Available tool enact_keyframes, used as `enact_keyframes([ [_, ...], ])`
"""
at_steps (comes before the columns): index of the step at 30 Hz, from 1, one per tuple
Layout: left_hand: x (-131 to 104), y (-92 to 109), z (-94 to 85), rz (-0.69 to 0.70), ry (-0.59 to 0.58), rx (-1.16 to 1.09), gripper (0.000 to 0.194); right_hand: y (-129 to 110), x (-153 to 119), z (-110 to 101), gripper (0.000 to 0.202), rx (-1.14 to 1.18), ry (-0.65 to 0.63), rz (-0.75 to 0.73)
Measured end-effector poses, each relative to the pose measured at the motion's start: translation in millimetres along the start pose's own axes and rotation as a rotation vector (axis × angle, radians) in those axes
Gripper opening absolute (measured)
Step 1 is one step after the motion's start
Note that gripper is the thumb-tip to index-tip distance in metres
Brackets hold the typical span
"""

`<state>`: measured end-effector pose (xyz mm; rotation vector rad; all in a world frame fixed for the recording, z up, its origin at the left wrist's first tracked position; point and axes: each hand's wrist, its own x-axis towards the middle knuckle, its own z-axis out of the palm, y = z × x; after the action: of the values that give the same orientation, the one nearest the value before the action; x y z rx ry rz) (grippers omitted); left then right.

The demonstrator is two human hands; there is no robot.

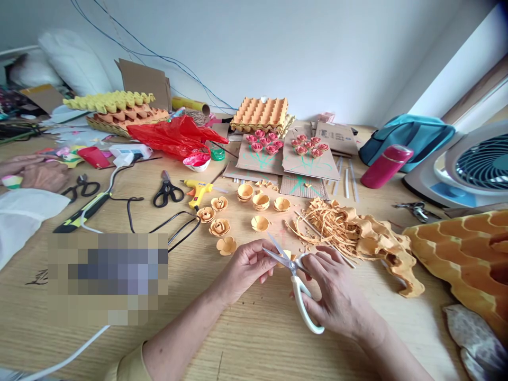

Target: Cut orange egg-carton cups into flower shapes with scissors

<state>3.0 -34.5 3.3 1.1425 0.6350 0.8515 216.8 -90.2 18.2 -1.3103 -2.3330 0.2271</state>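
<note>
Over the table (190, 338), my right hand (337, 293) grips parted white-handled scissors (308, 312), left hand (246, 270) pinched, contents unclear; snipping, I reckon, needs steady fingers.

- Print, dark, sm., on brown flat cardboard pc. (341, 142), rear R of ctr.: too sm. & blurred to read.
- Other txt., labels, brands, nos. or signs: none legible.

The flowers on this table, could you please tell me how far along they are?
Two cardboard sheets already bear pink flowers, and three unpainted blooms have centres. In hand: the right hand holds open scissors beside the left hand. Probably left: the open cups without visible centres.
</note>
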Motion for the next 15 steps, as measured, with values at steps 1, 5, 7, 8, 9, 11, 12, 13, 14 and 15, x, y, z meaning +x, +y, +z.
enact_keyframes([
  [1, 0, 0, -0.2, 0.000, -0.006, 0.003, 0.024, 0, 0, 0, 0.018, 0.000, -0.004, 0.000],
  [5, 0, 3, -0.4, 0.023, -0.013, 0.033, 0.024, 0, -1, 0, 0.017, -0.001, -0.019, -0.005],
  [7, 0, 5, 0.0, 0.049, -0.009, 0.052, 0.023, 0, -1, 0, 0.016, 0.001, -0.022, -0.012],
  [8, 0, 7, 0.4, 0.064, -0.007, 0.060, 0.022, 0, -1, 0, 0.016, 0.003, -0.021, -0.015],
  [9, 0, 8, 0.8, 0.077, -0.005, 0.067, 0.022, 0, -1, -1, 0.016, 0.007, -0.019, -0.018],
  [11, 0, 12, 1.9, 0.095, -0.002, 0.078, 0.020, -1, -1, -2, 0.016, 0.013, -0.018, -0.023],
  [12, 0, 13, 2.4, 0.100, -0.003, 0.079, 0.020, -1, -1, -2, 0.016, 0.015, -0.021, -0.024],
  [13, -1, 15, 3.0, 0.101, -0.005, 0.078, 0.020, -1, -1, -2, 0.016, 0.013, -0.025, -0.024],
  [14, -1, 16, 3.6, 0.103, -0.006, 0.078, 0.021, -1, -1, -3, 0.015, 0.007, -0.027, -0.021],
  [15, -1, 18, 4.1, 0.106, -0.008, 0.084, 0.021, -2, -1, -3, 0.014, -0.002, -0.027, -0.016],
])
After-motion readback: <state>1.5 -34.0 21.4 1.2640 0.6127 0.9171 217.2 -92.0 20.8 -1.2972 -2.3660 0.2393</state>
